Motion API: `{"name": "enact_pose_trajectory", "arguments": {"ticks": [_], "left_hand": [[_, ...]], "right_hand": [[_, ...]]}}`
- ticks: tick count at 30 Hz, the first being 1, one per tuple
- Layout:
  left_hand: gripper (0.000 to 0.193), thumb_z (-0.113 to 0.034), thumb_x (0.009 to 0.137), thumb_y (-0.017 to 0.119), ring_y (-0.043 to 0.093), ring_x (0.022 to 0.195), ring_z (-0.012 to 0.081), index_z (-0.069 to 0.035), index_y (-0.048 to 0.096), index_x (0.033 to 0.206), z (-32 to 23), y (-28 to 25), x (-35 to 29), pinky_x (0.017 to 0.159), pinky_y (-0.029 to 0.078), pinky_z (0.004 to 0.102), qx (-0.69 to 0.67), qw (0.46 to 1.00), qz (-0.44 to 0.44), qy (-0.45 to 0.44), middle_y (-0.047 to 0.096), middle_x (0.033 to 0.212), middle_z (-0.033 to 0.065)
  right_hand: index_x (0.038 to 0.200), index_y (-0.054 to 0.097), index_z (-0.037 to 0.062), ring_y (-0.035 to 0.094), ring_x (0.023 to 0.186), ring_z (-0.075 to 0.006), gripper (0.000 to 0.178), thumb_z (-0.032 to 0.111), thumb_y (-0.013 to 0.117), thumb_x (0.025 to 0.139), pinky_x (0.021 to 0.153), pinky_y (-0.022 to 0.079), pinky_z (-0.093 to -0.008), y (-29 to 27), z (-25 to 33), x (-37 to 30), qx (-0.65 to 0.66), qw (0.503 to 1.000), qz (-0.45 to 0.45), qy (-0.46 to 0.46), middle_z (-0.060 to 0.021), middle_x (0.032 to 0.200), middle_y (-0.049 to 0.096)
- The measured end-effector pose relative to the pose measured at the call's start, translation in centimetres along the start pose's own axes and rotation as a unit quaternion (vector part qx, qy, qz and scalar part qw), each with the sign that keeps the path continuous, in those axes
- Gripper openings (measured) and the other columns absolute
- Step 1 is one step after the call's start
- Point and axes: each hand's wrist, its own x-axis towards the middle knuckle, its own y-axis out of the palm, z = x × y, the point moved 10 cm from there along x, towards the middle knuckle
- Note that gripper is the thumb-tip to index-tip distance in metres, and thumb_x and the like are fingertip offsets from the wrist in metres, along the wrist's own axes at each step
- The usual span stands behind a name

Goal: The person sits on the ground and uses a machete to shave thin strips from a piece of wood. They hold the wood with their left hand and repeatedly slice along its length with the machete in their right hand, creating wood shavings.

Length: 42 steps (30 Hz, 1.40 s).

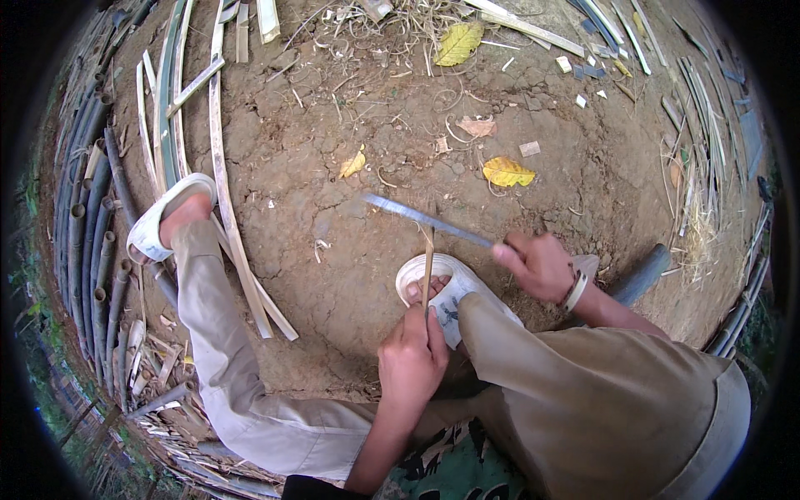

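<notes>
My left hand is closed around the lower end of a thin bamboo strip, which points up and away from me in front of my right foot. In my right hand I grip a long knife; its handle is hidden inside my fist. The narrow blade reaches left and crosses the strip near its upper end. Some blur on the blade tip and the strip's top keeps me from telling whether the edge touches it.
Long split bamboo strips lie on the dirt at left, beside stacked bamboo poles. A thick bamboo pole lies beyond my right wrist. Yellow leaves and curly shavings are scattered ahead. My white sandals rest on the ground.
</notes>
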Motion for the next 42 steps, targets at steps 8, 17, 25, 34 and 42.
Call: {"name": "enact_pose_trajectory", "arguments": {"ticks": [8,17,25,34,42], "left_hand": [[0.039,-0.008,0.094,0.059,0.063,0.057,0.0391,0.017,0.051,0.123,-1.0,1.1,0.2,0.052,0.051,0.046,0.013,1.0,0.015,0.014,0.061,0.067,0.0243],[0.01,-0.007,0.094,0.059,0.063,0.061,0.0403,0.002,0.06,0.091,0.2,0.7,-0.1,0.054,0.049,0.0468,-0.017,0.999,-0.001,-0.032,0.059,0.068,0.0237],[0.034,-0.001,0.086,0.068,0.065,0.073,0.0302,-0.003,0.066,0.119,-2.1,-1.5,-0.2,0.062,0.054,0.0371,0.075,0.995,-0.047,0.04,0.062,0.086,0.0167],[0.046,-0.001,0.076,0.078,0.066,0.087,0.031,-0.003,0.068,0.121,0.5,-0.2,-2.5,0.076,0.056,0.0376,0.011,0.998,-0.055,0.042,0.064,0.105,0.0179],[0.05,-0.003,0.083,0.07,0.065,0.091,0.0351,-0.004,0.059,0.132,1.9,1.8,-3.8,0.08,0.055,0.0428,0.047,0.998,0.023,0.046,0.063,0.112,0.0187]], "right_hand": [[0.082,0.06,0.0024,0.063,0.065,-0.0454,0.054,0.053,0.048,0.098,0.06,0.049,-0.0526,0.3,0.7,0.9,-0.023,1.0,0.009,-0.014,-0.0245,0.063,0.059],[0.082,0.061,0.0025,0.063,0.068,-0.0455,0.054,0.052,0.047,0.099,0.063,0.05,-0.0532,0.7,1.3,1.0,-0.059,0.997,0.021,-0.043,-0.0242,0.065,0.061],[0.078,0.061,-0.0007,0.056,0.057,-0.0404,0.052,0.047,0.053,0.099,0.056,0.045,-0.0468,2.8,-3.1,1.6,0.077,0.996,-0.044,0.03,-0.0224,0.061,0.055],[0.077,0.06,-0.0028,0.052,0.056,-0.0383,0.055,0.048,0.052,0.099,0.057,0.043,-0.0441,2.9,-3.4,0.9,0.116,0.992,-0.025,0.049,-0.0235,0.061,0.051],[0.075,0.059,-0.0035,0.047,0.054,-0.0381,0.055,0.047,0.054,0.098,0.055,0.041,-0.044,2.8,-3.8,0.9,0.125,0.99,-0.039,0.044,-0.0229,0.059,0.05]]}}
